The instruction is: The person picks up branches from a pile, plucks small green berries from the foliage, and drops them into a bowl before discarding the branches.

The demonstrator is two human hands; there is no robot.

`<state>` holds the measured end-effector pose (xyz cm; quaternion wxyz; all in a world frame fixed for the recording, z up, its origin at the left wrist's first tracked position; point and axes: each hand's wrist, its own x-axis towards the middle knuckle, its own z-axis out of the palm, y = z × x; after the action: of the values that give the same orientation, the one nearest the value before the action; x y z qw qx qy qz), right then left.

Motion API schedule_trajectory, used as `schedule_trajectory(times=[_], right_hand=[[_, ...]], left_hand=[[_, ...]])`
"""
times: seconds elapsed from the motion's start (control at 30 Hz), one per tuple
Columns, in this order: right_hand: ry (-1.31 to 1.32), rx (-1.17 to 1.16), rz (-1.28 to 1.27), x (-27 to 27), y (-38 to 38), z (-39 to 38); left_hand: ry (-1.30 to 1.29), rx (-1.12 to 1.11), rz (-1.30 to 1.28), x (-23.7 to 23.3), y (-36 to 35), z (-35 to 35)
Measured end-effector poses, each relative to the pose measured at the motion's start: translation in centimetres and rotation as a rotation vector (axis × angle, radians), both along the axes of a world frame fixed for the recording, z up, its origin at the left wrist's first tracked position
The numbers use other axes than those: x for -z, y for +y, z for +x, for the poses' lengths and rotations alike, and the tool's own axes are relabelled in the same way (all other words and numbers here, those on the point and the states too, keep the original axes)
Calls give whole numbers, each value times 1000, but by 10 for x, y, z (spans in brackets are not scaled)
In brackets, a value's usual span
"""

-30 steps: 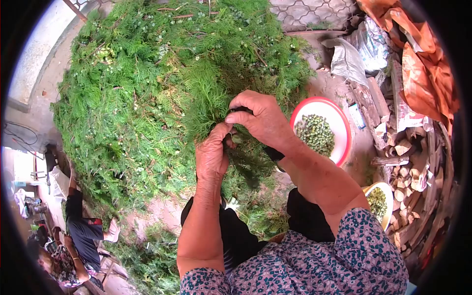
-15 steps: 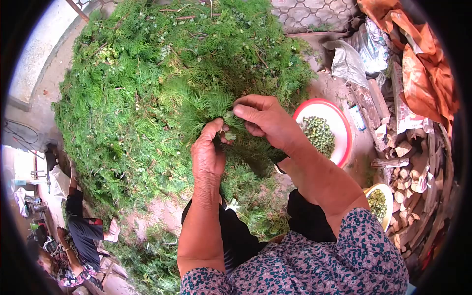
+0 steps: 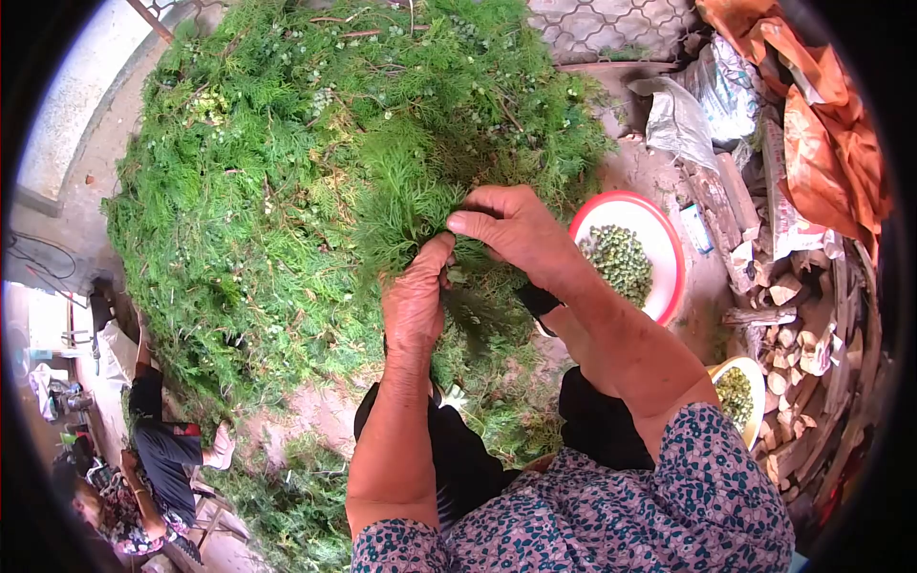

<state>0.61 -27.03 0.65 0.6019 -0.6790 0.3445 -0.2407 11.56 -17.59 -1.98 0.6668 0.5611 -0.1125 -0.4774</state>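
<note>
A big heap of green conifer branches (image 3: 277,162) spreads out beyond both hands. Just right of the right hand (image 3: 516,234) sits a red-rimmed bowl (image 3: 671,250). The left hand (image 3: 413,304) is closed round the stem of a feathery sprig (image 3: 406,205) held up against the heap. The right hand's fingertips pinch the sprig's base, beside the left thumb. Small green cones (image 3: 619,260) lie in the bowl.

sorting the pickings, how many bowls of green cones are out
2. A red-rimmed bowl right of the right hand; a smaller bowl lower right, partly behind that arm. Others may be hidden.
</note>
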Motion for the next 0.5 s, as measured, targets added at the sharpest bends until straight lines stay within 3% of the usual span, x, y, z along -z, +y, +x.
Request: schedule_trajectory(times=[0.13,0.2,0.3,0.37,0.43,0.5], right_hand=[[-103,-35,-183,8,2,2],[-147,43,-566,10,6,6],[-200,104,-745,8,11,9],[-263,129,-728,6,10,10],[-329,155,-708,0,9,9],[-548,121,389,-9,3,-2]], left_hand=[[-118,-26,-34,9,-2,-3],[-160,-39,-51,11,-1,-2],[-357,-3,-19,8,-1,-3],[95,-194,-75,0,-5,-6],[101,-219,-67,-7,-5,-2],[159,-205,-132,-2,0,6]])
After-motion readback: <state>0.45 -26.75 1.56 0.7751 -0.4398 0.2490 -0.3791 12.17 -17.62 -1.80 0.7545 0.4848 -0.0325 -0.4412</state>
